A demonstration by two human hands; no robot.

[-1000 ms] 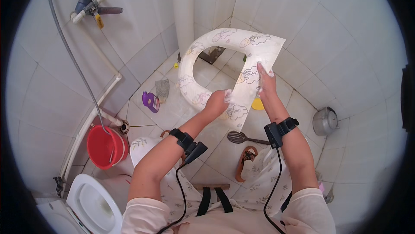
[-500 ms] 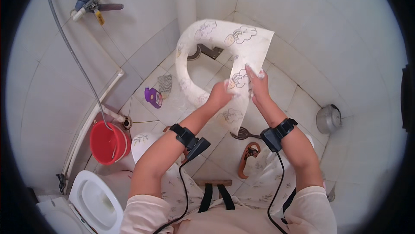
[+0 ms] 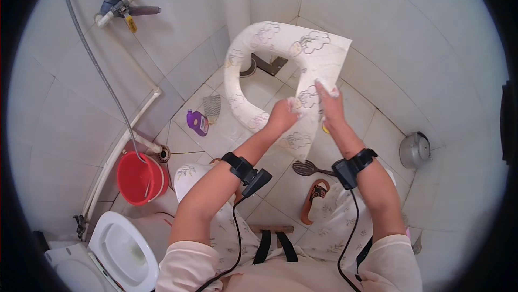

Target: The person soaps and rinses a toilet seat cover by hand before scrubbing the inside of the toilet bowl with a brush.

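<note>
A white ring-shaped toilet seat [image 3: 243, 114] with a cloud print and a wide, square-cornered end is held up over the floor. My left hand [image 3: 283, 117] is closed on its wide end, beside the inner opening, with white foam about the fingers. Along the outer edge of that end, my right hand [image 3: 331, 106] grips the seat, its thumb laid over the printed face. Foam also clings to the right fingers. What lies under the seat, including some fingertips, is hidden.
Left of me stand a red bucket [image 3: 135, 179] and a white toilet [image 3: 127, 249]. A purple bottle [image 3: 198, 122] and a grey mesh cloth [image 3: 212, 107] lie on the tiles. A dark slotted spatula [image 3: 306, 168] is near my knees. At right sits a metal pot [image 3: 414, 150].
The whole view has shifted slightly. Toilet seat and hands have moved a little to the right, and more of the spatula shows. Both hands remain on the seat.
</note>
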